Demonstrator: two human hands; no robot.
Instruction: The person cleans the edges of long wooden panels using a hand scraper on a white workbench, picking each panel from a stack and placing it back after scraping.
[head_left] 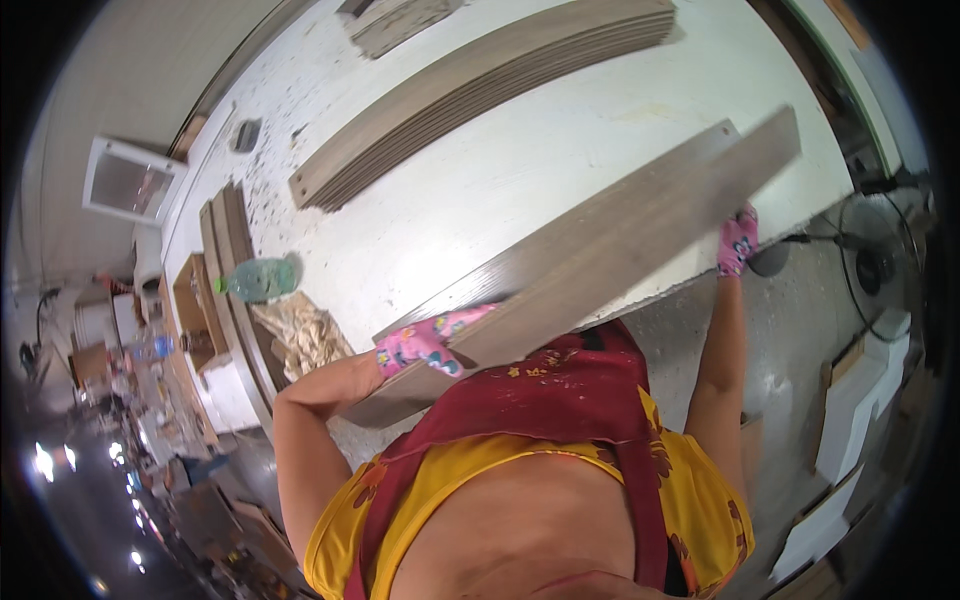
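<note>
My left hand [420, 345], in a pink flowered glove, grips a long grey-brown wooden board [600, 255] near its left end. The thumb lies over the near face and the fingers reach over the far side. This board is tilted and rises toward the right, its right part slightly blurred. Behind it, a second similar board [560, 225] with a hole near its right end lies on the white table [420, 225]. My right hand [738, 242], gloved alike, is by the table's near right edge, just below the held board. Its fingers look curled; what they hold is hidden.
Farther back is a stack of grey-brown boards [490, 95], with another wooden piece [400, 25] beyond. At left are a greenish plastic bottle [262, 280], crumpled tan cloth or paper [305, 335] and narrow boards [235, 290]. Right of the table stand a dark fan-like object [874, 268] and cables.
</note>
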